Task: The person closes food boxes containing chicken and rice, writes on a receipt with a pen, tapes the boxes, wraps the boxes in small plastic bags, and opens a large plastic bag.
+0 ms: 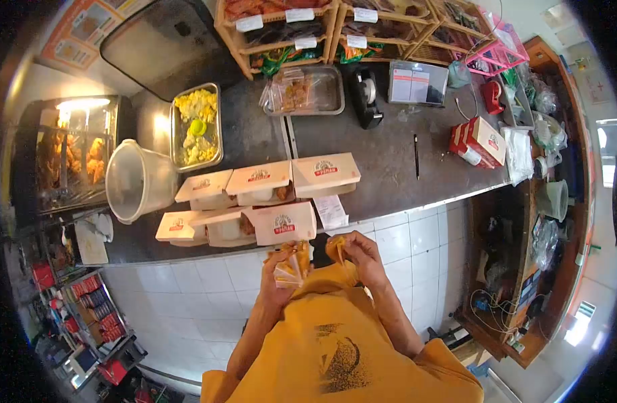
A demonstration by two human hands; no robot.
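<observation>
Nearest, above the shirt (349, 336), the left hand (273, 274) has its fingers curled round a cluster of small clear packets (292, 269) with orange-yellow contents, while the right hand (363, 256) pinches a similar packet (337, 247) narrowly between thumb and fingers; the exact fingertip contact I cannot tell. Soft packets like these seem best held by their edges, with a loose left grip so that none bursts or slips, and over the counter (389, 144) rather than the gap before it. Just beyond are the near row's printed box (285, 224) and, to its right, a paper slip (331, 211). Farther left lies a metal tray (220, 138) of yellow food; farthest stand wooden racks (332, 40).
</observation>
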